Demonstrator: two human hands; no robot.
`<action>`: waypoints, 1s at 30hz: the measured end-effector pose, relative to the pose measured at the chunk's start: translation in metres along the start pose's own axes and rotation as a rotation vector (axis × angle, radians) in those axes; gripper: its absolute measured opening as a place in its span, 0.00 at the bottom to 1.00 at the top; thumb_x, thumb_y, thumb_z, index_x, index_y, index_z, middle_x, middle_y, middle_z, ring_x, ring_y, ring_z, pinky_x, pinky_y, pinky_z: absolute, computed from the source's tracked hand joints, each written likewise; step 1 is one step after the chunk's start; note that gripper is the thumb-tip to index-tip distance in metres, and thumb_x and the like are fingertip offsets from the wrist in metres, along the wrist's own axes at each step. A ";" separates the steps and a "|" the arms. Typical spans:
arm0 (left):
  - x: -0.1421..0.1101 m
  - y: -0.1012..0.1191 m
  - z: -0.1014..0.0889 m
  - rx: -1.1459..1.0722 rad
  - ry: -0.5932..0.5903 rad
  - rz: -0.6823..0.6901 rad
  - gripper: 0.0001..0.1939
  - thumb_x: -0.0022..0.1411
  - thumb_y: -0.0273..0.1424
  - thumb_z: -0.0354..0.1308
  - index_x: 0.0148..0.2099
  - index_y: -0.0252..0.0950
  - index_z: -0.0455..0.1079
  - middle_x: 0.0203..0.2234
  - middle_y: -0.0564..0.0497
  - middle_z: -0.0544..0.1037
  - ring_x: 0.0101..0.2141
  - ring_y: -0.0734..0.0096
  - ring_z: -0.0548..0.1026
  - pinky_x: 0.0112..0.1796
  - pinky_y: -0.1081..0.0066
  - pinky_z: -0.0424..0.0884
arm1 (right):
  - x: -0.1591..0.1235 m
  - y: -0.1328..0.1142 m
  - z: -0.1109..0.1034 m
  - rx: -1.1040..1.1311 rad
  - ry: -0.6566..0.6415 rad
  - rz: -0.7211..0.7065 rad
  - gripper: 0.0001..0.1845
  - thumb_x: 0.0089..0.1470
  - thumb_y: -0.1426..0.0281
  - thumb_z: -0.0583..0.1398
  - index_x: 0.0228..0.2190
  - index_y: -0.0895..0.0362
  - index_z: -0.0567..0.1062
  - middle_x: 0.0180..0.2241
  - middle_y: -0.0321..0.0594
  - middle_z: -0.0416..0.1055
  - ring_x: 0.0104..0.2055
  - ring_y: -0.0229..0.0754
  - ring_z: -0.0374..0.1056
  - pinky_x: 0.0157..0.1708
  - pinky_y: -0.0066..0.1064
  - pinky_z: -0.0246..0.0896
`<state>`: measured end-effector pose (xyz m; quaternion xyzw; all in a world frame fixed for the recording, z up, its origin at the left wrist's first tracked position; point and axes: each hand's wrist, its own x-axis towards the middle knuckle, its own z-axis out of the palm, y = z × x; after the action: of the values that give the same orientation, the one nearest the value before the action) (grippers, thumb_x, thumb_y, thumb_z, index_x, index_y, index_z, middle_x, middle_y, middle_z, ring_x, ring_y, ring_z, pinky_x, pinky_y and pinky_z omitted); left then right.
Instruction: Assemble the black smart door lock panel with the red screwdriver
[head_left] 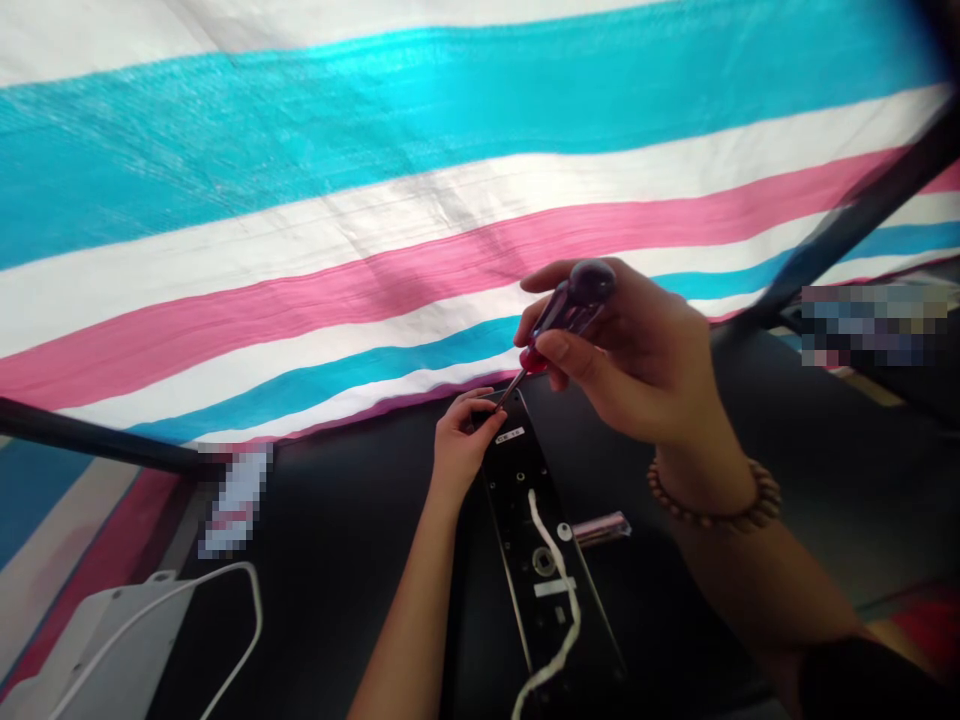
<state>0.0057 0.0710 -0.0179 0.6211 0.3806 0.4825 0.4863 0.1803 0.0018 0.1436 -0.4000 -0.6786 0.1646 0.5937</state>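
On black bench (pixel 337 560) | white cable (pixel 559 590) lying along black lock plate (pixel 525 530) | plate looks stiff, fairly light, best taken by long edges | L hand (pixel 466 442) curling over plate's top end, steadying it | R hand (pixel 622 350) closing round red-handled screwdriver (pixel 568 310), tip nearing plate | striped tarp (pixel 420 220) hanging beyond

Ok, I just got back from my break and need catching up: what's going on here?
A person's right hand holds a red-handled screwdriver, its tip near the top end of a long black plate. Their left hand is on that end. A white cable lies along the plate, with a small pink item beside it.
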 end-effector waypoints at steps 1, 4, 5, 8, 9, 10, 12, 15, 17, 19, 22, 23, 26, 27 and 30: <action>0.000 0.001 0.000 -0.006 0.000 -0.009 0.08 0.53 0.33 0.70 0.34 0.36 0.77 0.47 0.42 0.79 0.51 0.56 0.76 0.54 0.58 0.69 | 0.000 0.000 0.000 -0.002 0.003 -0.001 0.15 0.60 0.64 0.63 0.49 0.49 0.73 0.35 0.36 0.76 0.26 0.38 0.71 0.26 0.33 0.70; -0.002 0.002 0.001 -0.059 -0.014 -0.055 0.11 0.53 0.33 0.71 0.38 0.36 0.77 0.48 0.44 0.79 0.51 0.56 0.76 0.54 0.58 0.70 | 0.000 -0.002 0.000 -0.009 0.019 -0.006 0.15 0.60 0.64 0.63 0.49 0.49 0.73 0.35 0.36 0.76 0.27 0.38 0.72 0.26 0.34 0.72; -0.002 0.003 0.001 -0.079 -0.020 -0.073 0.13 0.53 0.33 0.71 0.41 0.37 0.77 0.48 0.44 0.79 0.50 0.57 0.77 0.54 0.58 0.71 | 0.000 -0.002 0.000 -0.011 0.024 -0.008 0.15 0.60 0.64 0.63 0.49 0.49 0.73 0.35 0.36 0.76 0.27 0.39 0.72 0.26 0.34 0.72; -0.004 0.004 0.001 -0.110 -0.027 -0.123 0.17 0.52 0.34 0.71 0.44 0.37 0.76 0.47 0.45 0.80 0.47 0.58 0.79 0.50 0.59 0.73 | 0.001 -0.006 -0.003 -0.021 0.037 -0.007 0.16 0.60 0.64 0.63 0.50 0.48 0.73 0.35 0.37 0.76 0.28 0.40 0.73 0.27 0.36 0.74; -0.004 0.004 0.001 -0.116 -0.030 -0.135 0.18 0.52 0.34 0.71 0.45 0.37 0.76 0.47 0.45 0.80 0.46 0.59 0.79 0.49 0.60 0.74 | 0.001 -0.006 -0.004 -0.027 0.040 -0.003 0.15 0.60 0.63 0.63 0.49 0.48 0.73 0.35 0.37 0.76 0.28 0.40 0.74 0.27 0.36 0.74; -0.004 0.004 0.001 -0.120 -0.032 -0.145 0.18 0.52 0.34 0.71 0.46 0.38 0.76 0.46 0.45 0.80 0.44 0.60 0.79 0.48 0.61 0.75 | 0.001 -0.007 -0.005 -0.035 0.046 0.005 0.15 0.60 0.63 0.63 0.49 0.48 0.73 0.35 0.38 0.76 0.29 0.41 0.74 0.27 0.36 0.74; -0.005 0.004 0.001 -0.128 -0.039 -0.161 0.19 0.52 0.34 0.71 0.47 0.38 0.75 0.45 0.45 0.81 0.42 0.61 0.80 0.45 0.62 0.76 | 0.002 -0.007 -0.007 -0.054 0.063 0.024 0.14 0.60 0.63 0.63 0.48 0.49 0.74 0.35 0.39 0.76 0.30 0.43 0.76 0.27 0.35 0.73; -0.005 0.005 0.000 -0.122 -0.041 -0.169 0.20 0.52 0.35 0.71 0.47 0.38 0.75 0.45 0.46 0.81 0.41 0.62 0.80 0.44 0.63 0.77 | 0.003 -0.003 -0.009 -0.095 0.095 0.043 0.14 0.60 0.64 0.63 0.48 0.49 0.74 0.35 0.40 0.77 0.31 0.43 0.76 0.27 0.35 0.73; -0.005 0.005 0.000 -0.100 -0.038 -0.157 0.19 0.53 0.35 0.70 0.47 0.38 0.75 0.46 0.46 0.80 0.41 0.63 0.80 0.44 0.64 0.76 | 0.004 0.002 -0.010 -0.124 0.103 0.041 0.14 0.60 0.63 0.62 0.48 0.48 0.74 0.35 0.39 0.77 0.31 0.43 0.76 0.27 0.35 0.73; -0.005 0.006 0.000 -0.068 -0.030 -0.137 0.17 0.54 0.35 0.70 0.46 0.38 0.76 0.47 0.46 0.80 0.41 0.64 0.80 0.45 0.65 0.76 | 0.005 0.006 -0.011 -0.142 0.101 0.034 0.14 0.60 0.62 0.62 0.48 0.47 0.74 0.35 0.38 0.78 0.30 0.42 0.75 0.26 0.35 0.72; -0.005 0.006 -0.001 -0.045 -0.025 -0.120 0.17 0.55 0.35 0.69 0.46 0.39 0.76 0.47 0.46 0.80 0.42 0.64 0.80 0.45 0.65 0.76 | 0.005 0.012 -0.010 -0.153 0.109 0.017 0.14 0.60 0.60 0.62 0.48 0.46 0.74 0.35 0.37 0.78 0.29 0.42 0.74 0.24 0.35 0.70; -0.005 0.006 -0.001 -0.044 -0.028 -0.115 0.16 0.55 0.35 0.69 0.46 0.39 0.76 0.47 0.46 0.80 0.43 0.63 0.80 0.45 0.65 0.76 | 0.005 0.014 -0.010 -0.154 0.113 0.010 0.14 0.60 0.60 0.62 0.48 0.46 0.74 0.35 0.37 0.78 0.29 0.42 0.74 0.24 0.35 0.69; -0.004 0.003 -0.001 -0.042 -0.039 -0.108 0.16 0.56 0.35 0.69 0.47 0.39 0.76 0.48 0.46 0.80 0.43 0.63 0.79 0.47 0.64 0.75 | 0.004 0.017 -0.007 -0.152 0.116 0.006 0.14 0.60 0.61 0.62 0.48 0.46 0.73 0.34 0.36 0.77 0.29 0.42 0.73 0.23 0.34 0.68; -0.004 0.002 -0.002 -0.037 -0.039 -0.108 0.17 0.56 0.36 0.68 0.47 0.39 0.76 0.48 0.46 0.80 0.44 0.62 0.79 0.47 0.63 0.75 | 0.004 0.018 -0.007 -0.151 0.116 0.006 0.15 0.60 0.61 0.62 0.48 0.47 0.73 0.34 0.36 0.77 0.29 0.41 0.73 0.24 0.34 0.67; -0.004 0.000 -0.002 -0.024 -0.039 -0.108 0.17 0.57 0.36 0.68 0.48 0.39 0.75 0.48 0.46 0.80 0.44 0.62 0.79 0.47 0.63 0.74 | 0.004 0.019 -0.006 -0.155 0.105 0.013 0.16 0.60 0.60 0.62 0.49 0.47 0.73 0.34 0.36 0.77 0.29 0.41 0.73 0.24 0.32 0.67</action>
<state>0.0027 0.0675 -0.0189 0.6030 0.3980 0.4481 0.5265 0.1923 0.0155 0.1341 -0.4571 -0.6546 0.0943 0.5947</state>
